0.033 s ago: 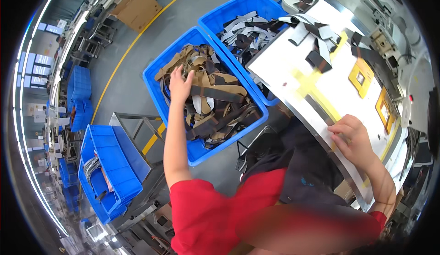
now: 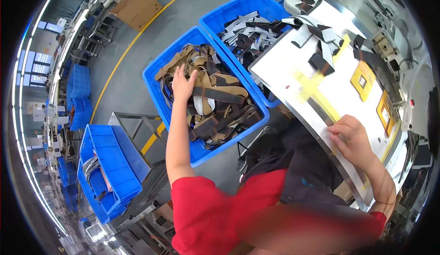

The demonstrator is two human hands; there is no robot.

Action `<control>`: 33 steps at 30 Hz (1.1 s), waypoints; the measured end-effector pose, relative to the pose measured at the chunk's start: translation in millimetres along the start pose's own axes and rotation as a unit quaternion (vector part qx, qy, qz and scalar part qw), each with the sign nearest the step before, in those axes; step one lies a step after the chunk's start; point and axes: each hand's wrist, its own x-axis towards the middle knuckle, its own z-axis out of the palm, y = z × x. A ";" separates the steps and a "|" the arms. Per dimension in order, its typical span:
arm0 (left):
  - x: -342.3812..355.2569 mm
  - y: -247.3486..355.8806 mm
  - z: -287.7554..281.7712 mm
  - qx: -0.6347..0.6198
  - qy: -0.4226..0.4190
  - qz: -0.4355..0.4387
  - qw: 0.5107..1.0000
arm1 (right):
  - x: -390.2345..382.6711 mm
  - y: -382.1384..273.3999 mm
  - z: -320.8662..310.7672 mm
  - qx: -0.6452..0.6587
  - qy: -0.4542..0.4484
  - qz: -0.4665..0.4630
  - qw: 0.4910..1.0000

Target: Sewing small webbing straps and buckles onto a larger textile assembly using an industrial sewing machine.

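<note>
My left hand (image 2: pixel 184 85) is over a heap of brown and black fabric straps (image 2: pixel 220 94) in a blue bin (image 2: pixel 197 156). Its fingers are apart, and no strap shows between them; whether the fingertips touch the heap I cannot tell. At the near edge of a white worktable (image 2: pixel 284 71), my right hand (image 2: pixel 353 140) has its fingers curled toward the thumb. What it may pinch is too small or hidden to make out. Yellow tape strips (image 2: pixel 321 100) run over the tabletop beside it.
A second blue bin (image 2: pixel 215 14) holds grey and black straps (image 2: pixel 252 32). More cut straps (image 2: pixel 321 39) and two yellow frames (image 2: pixel 363 80) lie on the table, near a machine (image 2: pixel 419 90). At left, another blue bin (image 2: pixel 112 163) sits on a metal stand (image 2: pixel 137 156).
My left hand has shifted very slightly to the right over the brown straps. My right hand stays at the table edge.
</note>
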 end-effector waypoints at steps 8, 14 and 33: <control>-48.5 53.8 -5.1 -0.005 -0.393 0.078 0.916 | 51.6 20.2 25.3 0.007 -0.019 -0.051 0.998; -97.2 42.9 34.5 -0.008 -0.227 0.129 0.965 | 64.2 18.2 38.3 -0.015 -0.004 -0.068 0.998; -27.1 -18.7 39.0 -0.082 -0.323 -0.129 0.934 | 56.7 23.2 38.6 -0.041 -0.028 -0.051 0.997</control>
